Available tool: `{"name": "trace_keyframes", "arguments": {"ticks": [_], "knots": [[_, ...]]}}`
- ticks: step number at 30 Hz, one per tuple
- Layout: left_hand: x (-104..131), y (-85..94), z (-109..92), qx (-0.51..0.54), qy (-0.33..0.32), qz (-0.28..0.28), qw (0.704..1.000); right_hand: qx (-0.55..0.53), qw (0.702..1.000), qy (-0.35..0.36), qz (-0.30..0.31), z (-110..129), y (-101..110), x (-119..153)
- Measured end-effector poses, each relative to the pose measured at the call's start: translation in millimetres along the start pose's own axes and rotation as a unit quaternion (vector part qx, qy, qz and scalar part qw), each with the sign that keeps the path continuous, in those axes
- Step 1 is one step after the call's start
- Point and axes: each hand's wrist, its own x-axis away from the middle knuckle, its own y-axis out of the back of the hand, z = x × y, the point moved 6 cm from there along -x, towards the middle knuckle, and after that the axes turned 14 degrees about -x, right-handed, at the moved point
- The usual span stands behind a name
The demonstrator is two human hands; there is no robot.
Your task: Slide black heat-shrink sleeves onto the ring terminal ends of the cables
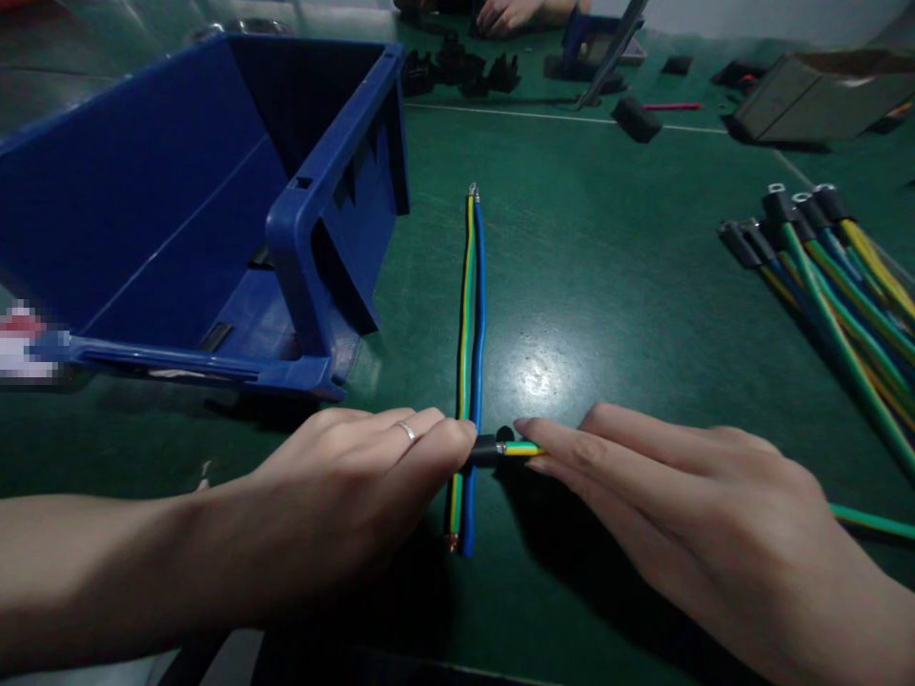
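My left hand, with a ring on one finger, pinches a black sleeve at the end of a green-yellow cable. The cable is gripped near that end between the fingertips of my right hand; its far part comes out past the right wrist. A bit of bare metal shows between sleeve and insulation. Below the held sleeve, a green-yellow wire and a blue wire lie side by side on the table, with metal lugs at their far ends. A small black piece shows beside the right fingertips.
A large blue bin stands at left on the green table. A bundle of sleeved, lugged cables lies at right. Further back are black parts, a cardboard box, a red stick and another person's hand.
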Motion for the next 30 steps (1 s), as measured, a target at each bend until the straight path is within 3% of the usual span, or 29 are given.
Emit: {"name": "trace_keyframes", "arguments": {"ticks": [3, 10, 14, 30], "knots": [[0.5, 3.7, -1.7, 0.018, -0.021, -0.027, 0.999, -0.004, 1.000, -0.004, 0.002, -0.8, -0.9, -0.9], [-2.0, 3.4, -1.8, 0.031, -0.013, -0.014, 0.999, -0.051, 0.998, -0.027, 0.020, -6.3, -3.3, -2.5], [-1.7, 4.9, -3.8, 0.022, -0.014, -0.036, 0.999, -0.060, 0.997, -0.030, 0.028, -7.5, -5.3, -2.0], [-7.0, 5.9, -8.2, 0.030, -0.043, -0.002, 0.999, -0.073, 0.996, -0.055, 0.016, -10.7, -17.3, 3.0]]}}
